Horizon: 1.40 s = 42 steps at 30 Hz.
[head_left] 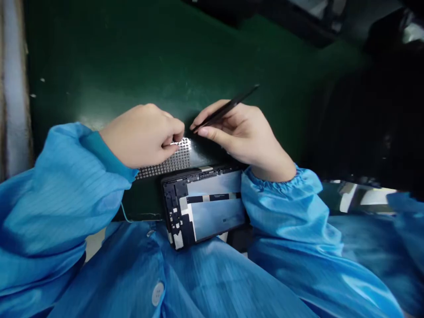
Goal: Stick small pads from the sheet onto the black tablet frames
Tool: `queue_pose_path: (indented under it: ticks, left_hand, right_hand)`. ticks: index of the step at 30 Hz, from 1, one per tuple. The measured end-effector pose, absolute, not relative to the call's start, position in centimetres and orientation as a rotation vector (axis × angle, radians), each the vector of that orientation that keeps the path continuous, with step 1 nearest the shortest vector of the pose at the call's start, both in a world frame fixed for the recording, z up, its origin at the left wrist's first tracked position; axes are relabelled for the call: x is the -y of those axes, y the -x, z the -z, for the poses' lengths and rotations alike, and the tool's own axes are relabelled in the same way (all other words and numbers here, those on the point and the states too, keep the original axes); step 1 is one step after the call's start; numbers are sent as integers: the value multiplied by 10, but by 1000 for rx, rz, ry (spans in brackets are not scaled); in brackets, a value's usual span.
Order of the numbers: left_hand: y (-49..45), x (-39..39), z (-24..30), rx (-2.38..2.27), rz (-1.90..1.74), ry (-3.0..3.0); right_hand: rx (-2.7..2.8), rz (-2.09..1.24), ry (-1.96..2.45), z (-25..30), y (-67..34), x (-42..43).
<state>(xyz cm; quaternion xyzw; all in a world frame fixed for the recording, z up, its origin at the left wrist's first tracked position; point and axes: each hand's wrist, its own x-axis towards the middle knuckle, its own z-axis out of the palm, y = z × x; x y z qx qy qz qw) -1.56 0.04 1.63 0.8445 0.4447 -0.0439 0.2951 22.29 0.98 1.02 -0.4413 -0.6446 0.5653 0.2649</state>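
My left hand is closed, thumb and fingers pinched at the upper edge of a sheet of small dark squares. The squares lie in a grid, and the hand covers part of the sheet. In my right hand is a pair of black slim tweezers, slanted up to the right. Their lower tip is near my right fingertips, a short way right of my left hand; whether it carries anything is too small to tell. Below both hands lies an opened tablet-like device, its inner parts showing, its right end partly behind my right sleeve.
A green work mat covers the table. Dark equipment stands at the far edge, and a large dark shape fills the right side. At far right a blue sleeve shows. A pale post runs along the left.
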Motion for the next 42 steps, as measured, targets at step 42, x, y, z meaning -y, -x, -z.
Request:
queue_pose_path:
  ticks: [42]
  left_hand:
    - [11,3,-9,-1159,137,-2379]
  right_hand:
    - [1790,-1155,1420,-26,-226,50]
